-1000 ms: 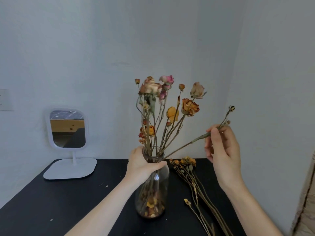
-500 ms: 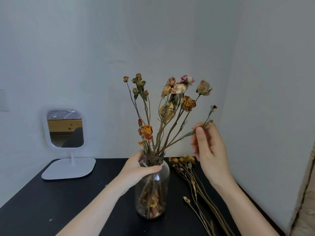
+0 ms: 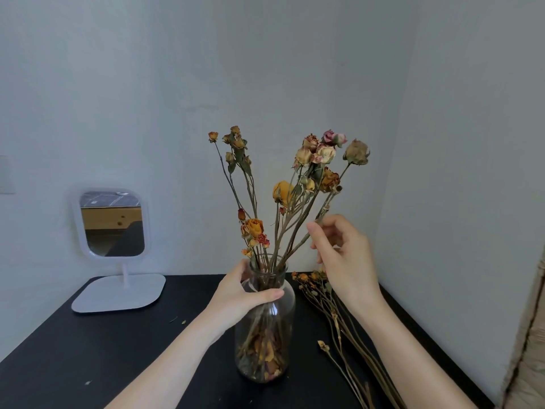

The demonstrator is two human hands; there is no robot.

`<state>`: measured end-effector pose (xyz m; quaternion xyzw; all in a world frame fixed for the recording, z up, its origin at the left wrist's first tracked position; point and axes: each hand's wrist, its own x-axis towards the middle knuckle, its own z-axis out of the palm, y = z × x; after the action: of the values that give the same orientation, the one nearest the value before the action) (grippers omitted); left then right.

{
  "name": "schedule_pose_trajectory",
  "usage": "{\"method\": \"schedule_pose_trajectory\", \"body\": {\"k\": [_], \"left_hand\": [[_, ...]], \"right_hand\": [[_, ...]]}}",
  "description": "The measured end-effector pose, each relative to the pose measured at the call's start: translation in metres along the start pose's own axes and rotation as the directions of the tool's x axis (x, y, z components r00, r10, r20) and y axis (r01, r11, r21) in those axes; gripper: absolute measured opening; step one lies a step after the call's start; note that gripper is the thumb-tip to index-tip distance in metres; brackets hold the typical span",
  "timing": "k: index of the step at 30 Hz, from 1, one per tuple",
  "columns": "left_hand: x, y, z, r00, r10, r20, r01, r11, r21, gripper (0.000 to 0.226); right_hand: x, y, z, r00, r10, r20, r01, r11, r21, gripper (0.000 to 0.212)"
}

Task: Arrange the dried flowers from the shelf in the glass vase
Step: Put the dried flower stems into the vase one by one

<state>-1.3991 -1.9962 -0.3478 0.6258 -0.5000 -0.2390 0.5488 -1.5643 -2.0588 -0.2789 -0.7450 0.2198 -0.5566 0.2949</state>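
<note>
- The left forearm enters at the bottom edge, left of centre, and slants up toward mid-frame.
- The left hand grips the neck of the glass vase, its thumb laid across the front.
- The right forearm rises from the lower right.
- The right hand, right of centre, pinches a dried stem between thumb and forefinger, with the other fingers loosely curled.

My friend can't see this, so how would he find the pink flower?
Find the glass vase on the black table. Follow its stems up to the right-hand cluster; the pink flower tops it. Its neighbours are cream, orange or brown.
</note>
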Motion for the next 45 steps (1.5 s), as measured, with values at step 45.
{"method": "schedule_pose_trajectory", "body": {"k": [45], "left_hand": [[0.002,-0.011,0.030,0.951,0.068,-0.301,-0.065,0.998,0.021,0.069]], "right_hand": [[-0.034,0.085,-0.042,0.919,0.393,0.017,-0.366,0.870,-0.329,0.004]]}}
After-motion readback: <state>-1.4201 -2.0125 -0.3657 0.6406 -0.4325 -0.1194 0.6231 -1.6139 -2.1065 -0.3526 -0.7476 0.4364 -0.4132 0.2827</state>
